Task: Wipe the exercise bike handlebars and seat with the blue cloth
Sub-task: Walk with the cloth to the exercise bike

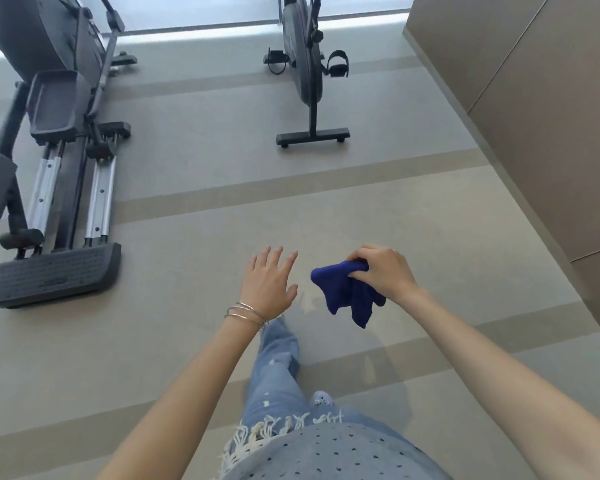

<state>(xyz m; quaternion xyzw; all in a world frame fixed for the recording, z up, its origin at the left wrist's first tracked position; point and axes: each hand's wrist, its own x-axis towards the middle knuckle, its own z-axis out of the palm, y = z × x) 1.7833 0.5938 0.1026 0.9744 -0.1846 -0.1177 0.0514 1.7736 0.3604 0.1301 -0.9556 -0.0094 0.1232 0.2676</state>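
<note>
The blue cloth (pixel 347 292) hangs crumpled from my right hand (pixel 383 271), which grips its top edge at mid-frame. My left hand (pixel 269 282) is held out beside it, a short gap away, fingers spread and holding nothing; thin bracelets circle that wrist. The exercise bike (pixel 305 64) stands ahead at the top centre, some way off on the floor. Only its lower body, pedals and base bar show. Its handlebars and seat are cut off by the top of the frame.
An elliptical trainer (pixel 59 161) with a wide black footplate fills the left side. A brown cabinet wall (pixel 541 98) runs along the right. Grey striped floor (pixel 205 168) lies between me and the bike. My leg in jeans (pixel 278 368) shows below my hands.
</note>
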